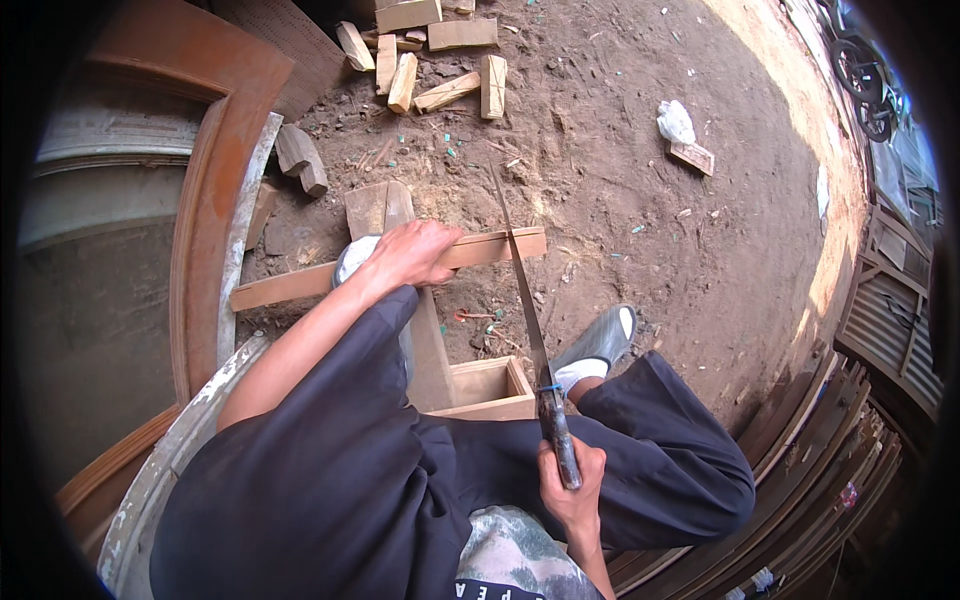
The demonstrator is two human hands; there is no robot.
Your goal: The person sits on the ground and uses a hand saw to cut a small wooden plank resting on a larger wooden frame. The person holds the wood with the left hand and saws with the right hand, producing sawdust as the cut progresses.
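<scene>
My left hand is wrapped round a long wooden strip, which lies crosswise in front of me over another board. In my right hand is the dark handle of a handsaw, its tapering blade pointing away from me. The blade crosses the strip near its right end, to the right of my left hand. Whether the teeth are down in the wood cannot be made out. An open wooden box stands below the strip, between my legs.
Several cut wood blocks lie on the dirt ground ahead. At the left lean a brown wooden frame and a white-edged piece. A white plastic bag rests by a small block at the right. Long planks are stacked at the lower right.
</scene>
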